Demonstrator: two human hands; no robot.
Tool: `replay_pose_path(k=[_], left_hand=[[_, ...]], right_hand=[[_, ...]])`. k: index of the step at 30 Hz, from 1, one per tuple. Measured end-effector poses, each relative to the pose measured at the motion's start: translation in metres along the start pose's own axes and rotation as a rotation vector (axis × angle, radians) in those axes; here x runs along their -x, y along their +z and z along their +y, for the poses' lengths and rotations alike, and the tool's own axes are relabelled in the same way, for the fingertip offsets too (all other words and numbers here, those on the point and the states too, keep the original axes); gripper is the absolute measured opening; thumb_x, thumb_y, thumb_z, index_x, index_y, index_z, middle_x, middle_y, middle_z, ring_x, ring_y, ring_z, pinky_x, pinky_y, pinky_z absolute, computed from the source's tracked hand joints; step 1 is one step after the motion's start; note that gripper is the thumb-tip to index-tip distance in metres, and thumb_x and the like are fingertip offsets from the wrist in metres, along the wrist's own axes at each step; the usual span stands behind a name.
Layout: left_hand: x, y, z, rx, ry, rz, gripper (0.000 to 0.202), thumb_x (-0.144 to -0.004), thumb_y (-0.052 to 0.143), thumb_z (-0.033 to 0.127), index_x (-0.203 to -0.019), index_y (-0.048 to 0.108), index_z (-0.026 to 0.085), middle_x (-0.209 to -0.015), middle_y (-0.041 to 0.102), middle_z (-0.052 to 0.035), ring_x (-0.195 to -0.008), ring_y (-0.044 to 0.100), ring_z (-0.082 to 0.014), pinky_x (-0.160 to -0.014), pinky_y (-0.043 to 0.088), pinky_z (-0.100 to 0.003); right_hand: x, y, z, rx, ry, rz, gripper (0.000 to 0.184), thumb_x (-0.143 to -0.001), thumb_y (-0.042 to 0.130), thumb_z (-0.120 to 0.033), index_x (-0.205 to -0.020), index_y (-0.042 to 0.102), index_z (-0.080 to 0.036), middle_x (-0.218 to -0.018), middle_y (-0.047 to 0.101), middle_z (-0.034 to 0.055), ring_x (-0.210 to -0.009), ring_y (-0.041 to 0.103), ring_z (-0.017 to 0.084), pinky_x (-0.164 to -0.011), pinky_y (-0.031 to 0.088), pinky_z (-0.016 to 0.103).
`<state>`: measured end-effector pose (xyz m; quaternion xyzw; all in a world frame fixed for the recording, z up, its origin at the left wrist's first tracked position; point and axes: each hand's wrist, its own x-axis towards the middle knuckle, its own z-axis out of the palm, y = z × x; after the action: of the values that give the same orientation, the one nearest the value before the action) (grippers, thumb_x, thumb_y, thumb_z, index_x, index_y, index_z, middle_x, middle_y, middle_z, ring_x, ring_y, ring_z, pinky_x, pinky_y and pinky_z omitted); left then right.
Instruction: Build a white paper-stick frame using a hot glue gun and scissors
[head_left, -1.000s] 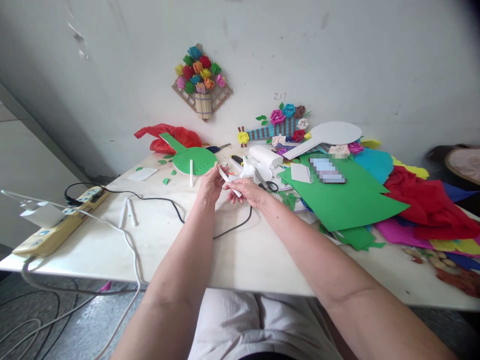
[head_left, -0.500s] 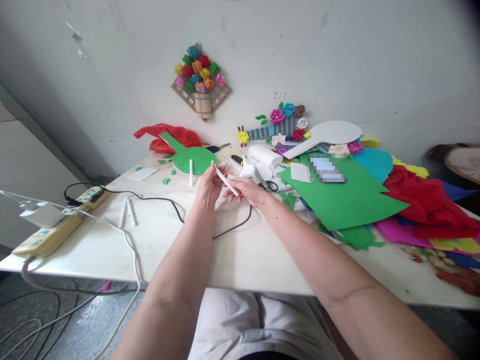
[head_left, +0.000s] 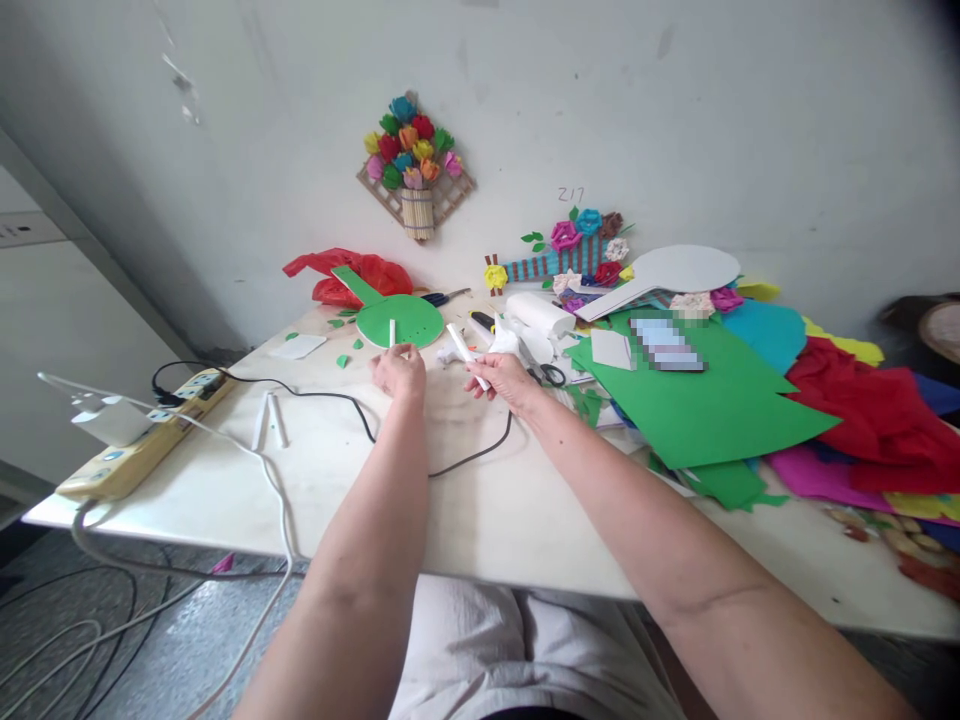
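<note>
My right hand (head_left: 501, 378) grips the lower end of a slim white paper stick (head_left: 461, 343), which slants up to the left above the table. My left hand (head_left: 400, 370) has its fingers curled over the near end of a second white paper stick (head_left: 392, 332). That one lies partly on a green guitar-shaped paper cutout (head_left: 416, 318) with a row of small dark dots. The fingertips of my left hand are partly hidden. Two more white sticks (head_left: 268, 420) lie to the left on the table.
A yellow power strip (head_left: 142, 440) with a charger and cables lies at left; a black cable (head_left: 322, 395) crosses the table. Scissors (head_left: 553, 375), a white roll (head_left: 540, 314), green sheets (head_left: 720, 410), a phone (head_left: 667, 344) and a white guitar-shaped cutout (head_left: 682, 270) lie at right.
My left hand has let go of the stick that both hands held and moved left to the stick on the green cutout. My right hand keeps its stick. The view has shifted slightly.
</note>
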<state>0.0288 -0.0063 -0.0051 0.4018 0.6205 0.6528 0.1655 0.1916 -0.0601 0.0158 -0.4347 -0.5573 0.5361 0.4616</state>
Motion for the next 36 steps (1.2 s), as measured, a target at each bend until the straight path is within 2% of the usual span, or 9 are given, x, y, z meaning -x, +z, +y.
replay_pose_path(k=[3, 7, 11, 16, 18, 21, 23, 28, 36], left_hand=[[-0.007, -0.009, -0.013, -0.314, -0.053, 0.036, 0.008, -0.057, 0.065, 0.016, -0.059, 0.060, 0.021, -0.108, 0.060, -0.0135, -0.129, 0.021, -0.0365, -0.101, 0.008, -0.055], [-0.007, -0.009, -0.022, -0.474, -0.026, -0.056, 0.003, -0.061, 0.063, 0.017, -0.062, 0.061, 0.020, -0.109, 0.060, -0.0168, -0.129, 0.022, -0.0374, -0.101, -0.002, -0.056], [-0.010, -0.007, -0.021, -0.420, -0.021, 0.014, 0.005, -0.065, 0.058, 0.015, -0.065, 0.061, 0.018, -0.106, 0.060, -0.0179, -0.122, 0.035, -0.0357, -0.101, 0.011, -0.055], [-0.018, -0.003, -0.017, 0.023, -0.028, 0.079, 0.007, -0.067, 0.056, 0.017, -0.063, 0.062, 0.019, -0.092, 0.065, -0.0091, -0.100, 0.057, -0.0254, -0.091, 0.038, -0.036], [-0.015, 0.002, -0.014, 0.270, -0.084, 0.005, 0.004, -0.062, 0.062, 0.017, -0.065, 0.063, 0.019, -0.075, 0.065, -0.0043, -0.089, 0.061, -0.0212, -0.085, 0.043, -0.033], [-0.004, 0.009, -0.007, 0.659, -0.188, -0.296, 0.014, -0.057, 0.069, 0.015, -0.070, 0.063, 0.014, -0.065, 0.064, -0.0017, -0.068, 0.063, -0.0139, -0.081, 0.047, -0.031], [0.005, 0.012, -0.001, 0.785, -0.221, -0.446, 0.020, -0.055, 0.072, 0.012, -0.072, 0.062, 0.012, -0.065, 0.064, -0.0020, -0.065, 0.064, -0.0128, -0.081, 0.048, -0.032], [0.021, 0.014, 0.009, 0.821, -0.251, -0.652, 0.038, -0.055, 0.075, 0.009, -0.090, 0.059, 0.012, -0.073, 0.068, -0.0048, -0.067, 0.066, -0.0146, -0.079, 0.051, -0.032], [0.028, 0.014, 0.012, 0.707, -0.254, -0.839, 0.041, -0.056, 0.077, 0.016, -0.092, 0.059, 0.009, -0.073, 0.069, -0.0073, -0.065, 0.067, -0.0155, -0.075, 0.053, -0.030]], right_hand=[[-0.001, 0.000, 0.002, 0.004, 0.005, -0.009, 0.013, -0.079, 0.059, -0.020, -0.069, 0.057, -0.012, -0.054, 0.063, 0.0016, -0.038, 0.052, 0.005, -0.032, 0.029, 0.013], [-0.002, 0.000, 0.002, 0.010, 0.002, -0.009, 0.013, -0.078, 0.060, -0.022, -0.069, 0.057, -0.012, -0.055, 0.064, 0.0022, -0.039, 0.052, 0.005, -0.032, 0.029, 0.013], [-0.002, 0.000, 0.002, 0.010, -0.004, -0.002, 0.013, -0.077, 0.060, -0.022, -0.069, 0.058, -0.012, -0.055, 0.064, 0.0022, -0.039, 0.051, 0.005, -0.032, 0.028, 0.013], [-0.002, -0.001, 0.000, -0.020, -0.030, 0.053, 0.010, -0.078, 0.057, -0.021, -0.071, 0.058, -0.013, -0.061, 0.065, 0.0023, -0.042, 0.053, 0.005, -0.033, 0.030, 0.013], [-0.003, -0.001, 0.000, -0.068, -0.051, 0.099, 0.009, -0.077, 0.057, -0.022, -0.074, 0.059, -0.014, -0.068, 0.066, 0.0025, -0.046, 0.055, 0.005, -0.035, 0.032, 0.013], [-0.005, -0.004, 0.000, -0.170, -0.082, 0.186, 0.011, -0.072, 0.062, -0.026, -0.075, 0.061, -0.015, -0.073, 0.065, 0.0018, -0.055, 0.056, 0.006, -0.041, 0.036, 0.014], [-0.007, -0.005, 0.000, -0.209, -0.099, 0.265, 0.014, -0.068, 0.065, -0.027, -0.075, 0.063, -0.015, -0.070, 0.063, 0.0004, -0.056, 0.053, 0.006, -0.043, 0.036, 0.014], [-0.012, -0.008, 0.003, -0.301, -0.097, 0.355, 0.019, -0.062, 0.069, -0.028, -0.074, 0.064, -0.014, -0.060, 0.057, -0.0023, -0.050, 0.044, 0.005, -0.039, 0.025, 0.016], [-0.014, -0.008, 0.008, -0.401, -0.065, 0.411, 0.014, -0.062, 0.066, -0.024, -0.064, 0.057, -0.014, -0.056, 0.056, -0.0025, -0.049, 0.049, 0.007, -0.042, 0.034, 0.018]])
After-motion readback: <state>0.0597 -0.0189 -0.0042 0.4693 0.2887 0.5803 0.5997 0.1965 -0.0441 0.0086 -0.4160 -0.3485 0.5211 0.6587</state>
